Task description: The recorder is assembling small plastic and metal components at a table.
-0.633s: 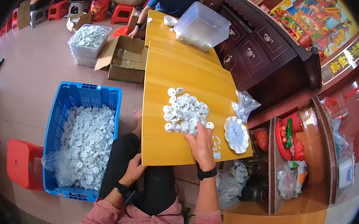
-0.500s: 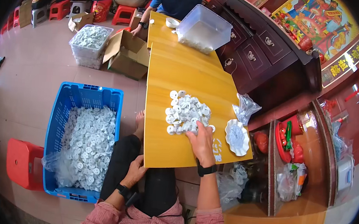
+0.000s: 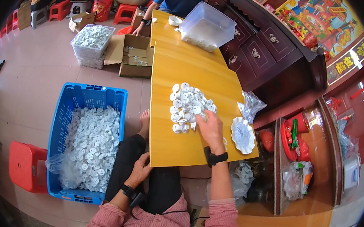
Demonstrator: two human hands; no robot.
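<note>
A pile of small white round plastic pieces (image 3: pixel 189 103) lies on the yellow wooden table (image 3: pixel 187 150). My right hand (image 3: pixel 212 129) is at the pile's near right edge, fingers bent down among the pieces. Whatever sits between its thumb and fingertips is too small to make out. My left hand (image 3: pixel 140 170) rests over my thigh by the table's near left corner, holding nothing visible, its fingers loosely stretched and partly hidden. A white scalloped dish (image 3: pixel 249 146) holding small pale items stands right of my right hand, with a clear plastic bag (image 3: pixel 251 106) beyond it.
On the floor at left, a blue crate (image 3: pixel 58 146) of similar pieces stands beside a red stool (image 3: pixel 26 164). Farther off are a cardboard box (image 3: pixel 136 70) and a clear tub (image 3: pixel 93 47). Another person (image 3: pixel 179 1) sits at the table's far end near a large clear bin (image 3: pixel 209 23).
My right hand has shifted a little away from me and rightward along the pile's edge. My left hand stays by the table corner. The far cardboard box's raised flap has come down, showing its inside.
</note>
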